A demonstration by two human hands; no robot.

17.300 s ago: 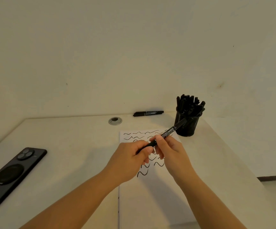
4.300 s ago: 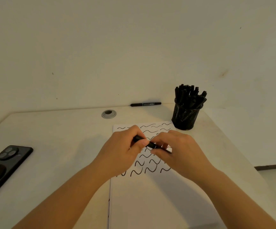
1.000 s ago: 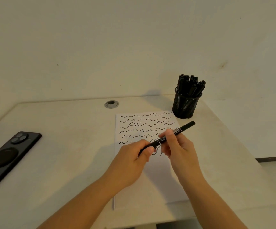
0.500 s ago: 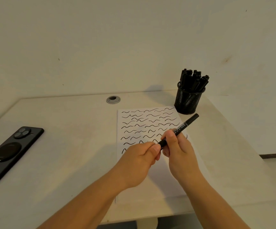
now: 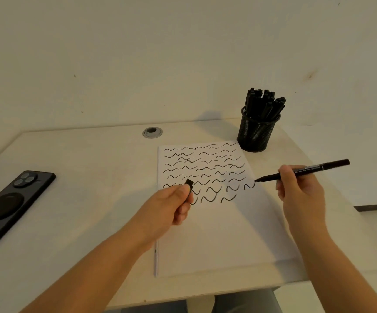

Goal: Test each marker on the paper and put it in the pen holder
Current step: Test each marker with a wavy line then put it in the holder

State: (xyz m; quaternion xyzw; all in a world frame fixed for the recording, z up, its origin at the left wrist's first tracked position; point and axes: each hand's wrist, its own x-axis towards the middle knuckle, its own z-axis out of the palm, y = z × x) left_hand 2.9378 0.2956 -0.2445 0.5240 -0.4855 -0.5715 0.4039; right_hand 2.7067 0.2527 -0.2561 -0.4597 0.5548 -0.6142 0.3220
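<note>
The right hand (image 5: 301, 190) is pinching an uncapped black marker (image 5: 305, 171) partway along its barrel, with the tip pointing toward nine o'clock and hovering at the right edge of the paper (image 5: 216, 233), just beside the last squiggle in the second row from the bottom. The left hand (image 5: 171, 204) is curling round the marker's cap (image 5: 189, 183), holding it over the paper's left side, at about nine o'clock from the tip.

To test well, the person is probably best off lowering the tip onto bare paper at the end of the bottom row (the open patch at about seven o'clock from the tip), drawing one short wave with light pressure so the line is not running off the sheet, then pressing the cap back on firmly before dropping the marker in.

The mesh pen holder (image 5: 256, 136) is standing just off the paper's far right corner, at roughly eleven o'clock from the right hand, already packed with black markers; their exact number cannot be told. Counted: one marker in hand, one cap, one sheet, one holder, one black phone (image 5: 9, 204) lying face down at far left, and one round grommet (image 5: 152, 132) near the back edge of the desk (image 5: 81, 177).
</note>
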